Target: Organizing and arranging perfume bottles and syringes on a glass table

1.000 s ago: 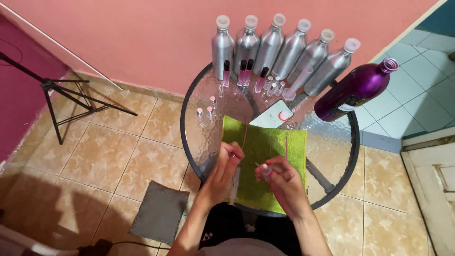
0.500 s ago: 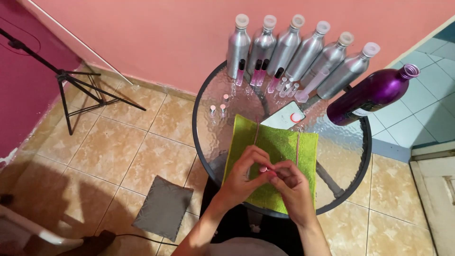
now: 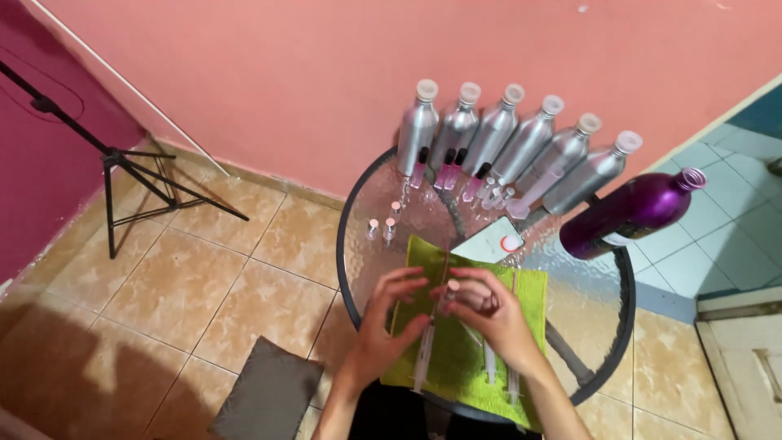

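A small clear vial (image 3: 450, 289) with a pale cap is pinched in the fingertips of the right hand (image 3: 489, 314) above a green towel (image 3: 456, 358) spread on the round glass counter (image 3: 375, 220). The left hand (image 3: 389, 322) is held just beside it with fingers partly spread; a syringe (image 3: 423, 358) is seen under it, though whether it is gripped or only lying on the towel cannot be told. Two more syringes (image 3: 490, 367) are laid on the towel below the right hand.

The vial could probably be fumbled, since it is held only at the fingertips; a drop onto bare glass might crack it or send it rolling off the rim. The tall purple bottle (image 3: 627, 216) is set close to the counter's edge and could be tipped by a careless elbow. The row of silver bottles (image 3: 505, 134) and the thin pink tubes (image 3: 446, 171) in front could be toppled by a reach across.
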